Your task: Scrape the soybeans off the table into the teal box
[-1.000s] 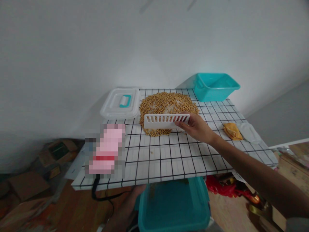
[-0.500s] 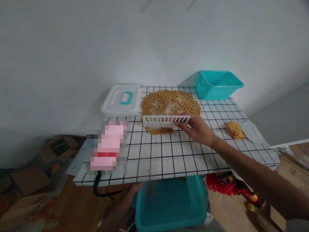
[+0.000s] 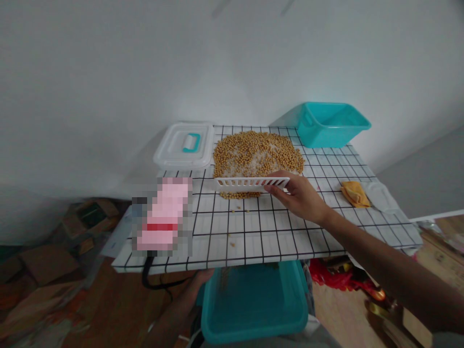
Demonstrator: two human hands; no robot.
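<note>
My right hand (image 3: 299,195) grips the right end of a white slotted plastic strip (image 3: 250,185), thumb on the near side. The strip stands across the near part of a spread heap of soybeans (image 3: 259,150), with a band of beans in front of it. Several loose beans lie between the strip and the table's front edge. Below that edge is a teal plastic bin (image 3: 253,307), its mouth facing up. My left hand (image 3: 203,279) is at the bin's left side, just under the tabletop; its fingers are hidden.
A clear lid (image 3: 184,145) with a teal handle lies back left. Back right stands another teal bin (image 3: 331,125). A yellow cloth (image 3: 355,194) and a clear plastic piece (image 3: 382,197) lie at right. A pixelated pink object (image 3: 165,212) with a black cable is front left.
My right hand has drawn the slotted strip slightly nearer to me, baring more of the tabletop behind it. More loose beans have rolled toward the front edge. The view has shifted slightly.
</note>
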